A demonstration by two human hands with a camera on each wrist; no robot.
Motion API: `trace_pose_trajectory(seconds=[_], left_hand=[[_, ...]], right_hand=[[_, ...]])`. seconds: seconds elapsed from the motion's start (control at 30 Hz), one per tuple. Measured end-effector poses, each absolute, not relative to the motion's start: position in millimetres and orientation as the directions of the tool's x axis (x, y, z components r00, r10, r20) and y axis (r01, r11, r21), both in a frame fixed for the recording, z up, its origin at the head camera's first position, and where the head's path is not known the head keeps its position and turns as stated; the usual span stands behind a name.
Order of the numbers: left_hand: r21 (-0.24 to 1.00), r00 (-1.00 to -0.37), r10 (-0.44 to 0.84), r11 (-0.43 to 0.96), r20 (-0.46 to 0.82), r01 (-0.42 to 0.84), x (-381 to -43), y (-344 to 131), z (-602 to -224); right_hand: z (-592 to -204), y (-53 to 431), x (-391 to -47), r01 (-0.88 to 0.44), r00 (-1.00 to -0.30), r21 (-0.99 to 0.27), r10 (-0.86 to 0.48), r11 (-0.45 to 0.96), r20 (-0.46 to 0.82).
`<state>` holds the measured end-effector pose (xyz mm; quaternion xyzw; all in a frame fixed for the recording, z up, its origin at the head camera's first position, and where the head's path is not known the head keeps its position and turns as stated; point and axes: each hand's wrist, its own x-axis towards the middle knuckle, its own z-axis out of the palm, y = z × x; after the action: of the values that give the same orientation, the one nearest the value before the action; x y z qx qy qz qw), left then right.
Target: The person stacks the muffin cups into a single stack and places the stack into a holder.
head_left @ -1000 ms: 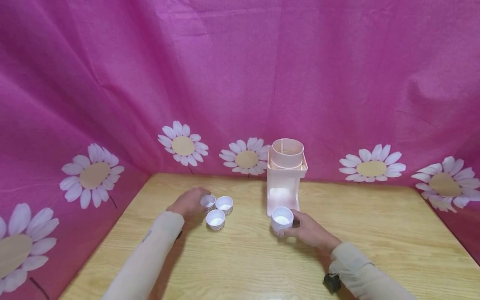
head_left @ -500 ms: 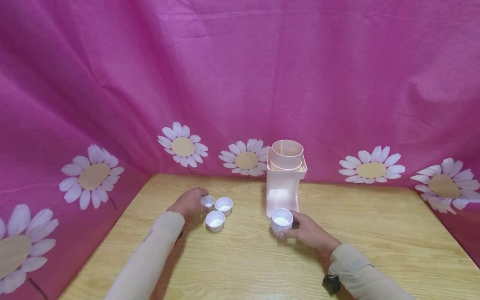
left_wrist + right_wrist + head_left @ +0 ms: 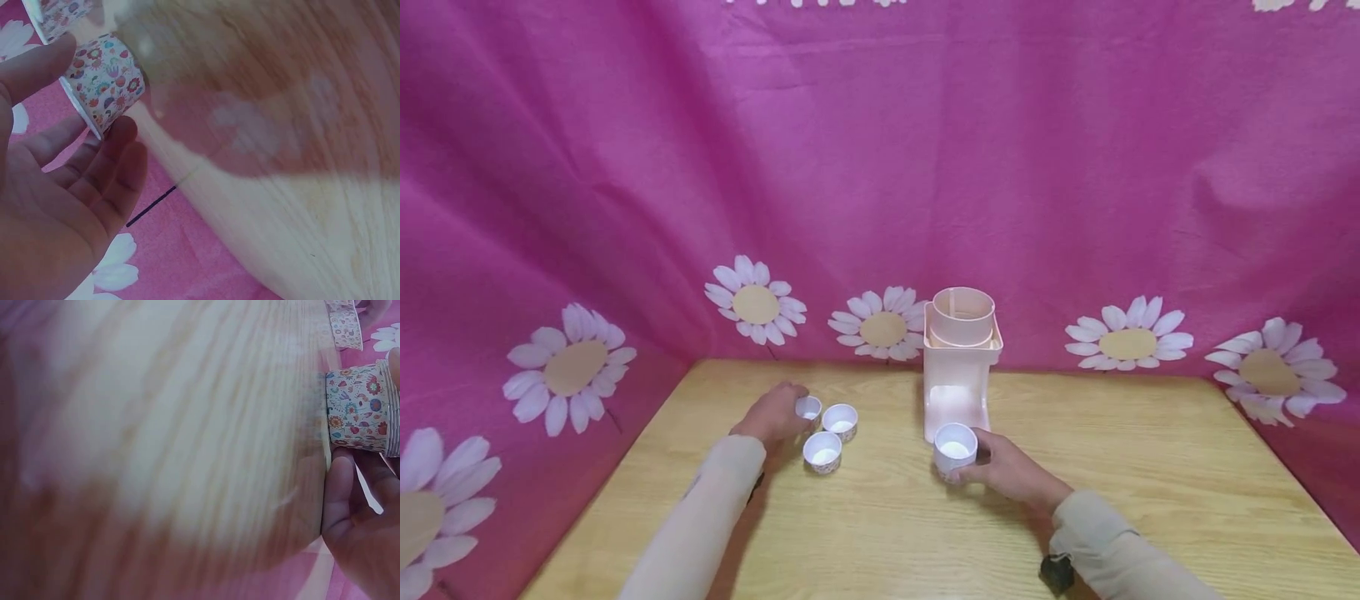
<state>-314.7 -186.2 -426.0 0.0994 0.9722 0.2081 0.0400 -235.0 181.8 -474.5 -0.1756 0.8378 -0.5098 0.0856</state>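
My left hand (image 3: 777, 414) grips a small paper cup (image 3: 808, 408) with white inside and a colourful flower print (image 3: 109, 78) outside, thumb on one side and fingers on the other in the left wrist view. Two like cups stand beside it, one behind to the right (image 3: 840, 421) and one in front (image 3: 822, 452). My right hand (image 3: 1011, 468) holds a stack of these cups (image 3: 955, 450) upright between thumb and fingers. Several layered rims show on that stack (image 3: 356, 409) in the right wrist view.
A pale pink stand (image 3: 955, 375) with a round open tube (image 3: 962, 317) on top is just behind the right-hand stack. The wooden table (image 3: 880, 533) ends at a magenta curtain (image 3: 880, 167) with large daisies, behind and on both sides.
The head view has tilted up slightly, so everything sits a little lower and further left. Both hands keep their grips, and the cups stay in about the same places.
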Motion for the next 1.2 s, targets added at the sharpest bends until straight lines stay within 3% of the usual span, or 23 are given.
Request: trace_pose_trajectory(seconds=[0.3, 0.67, 0.83, 1.03, 1.2], left_hand=[[0.580, -0.991, 0.126, 0.811, -0.048, 0.075, -310, -186, -416], [0.426, -0.953, 0.292, 0.854, 0.081, 0.298, -315, -169, -398], [0.409, -0.953, 0.289, 0.861, 0.094, 0.302, -316, -167, -394], [0.369, -0.904, 0.398, 0.826, 0.154, 0.427, -309, -157, -386], [0.420, -0.898, 0.423, 0.797, 0.122, 0.433, -298, -139, -377]], right_hand=[[-473, 180, -236, -0.182, -0.929, -0.879, -0.371, 0.440, 0.007], [-472, 182, -235, -0.188, -0.930, -0.874, -0.367, 0.448, 0.012], [-474, 181, -235, -0.202, -0.928, -0.879, -0.372, 0.433, 0.030], [-473, 180, -234, -0.204, -0.934, -0.870, -0.357, 0.449, 0.035], [-472, 180, -233, -0.208, -0.931, -0.871, -0.363, 0.444, 0.037]])
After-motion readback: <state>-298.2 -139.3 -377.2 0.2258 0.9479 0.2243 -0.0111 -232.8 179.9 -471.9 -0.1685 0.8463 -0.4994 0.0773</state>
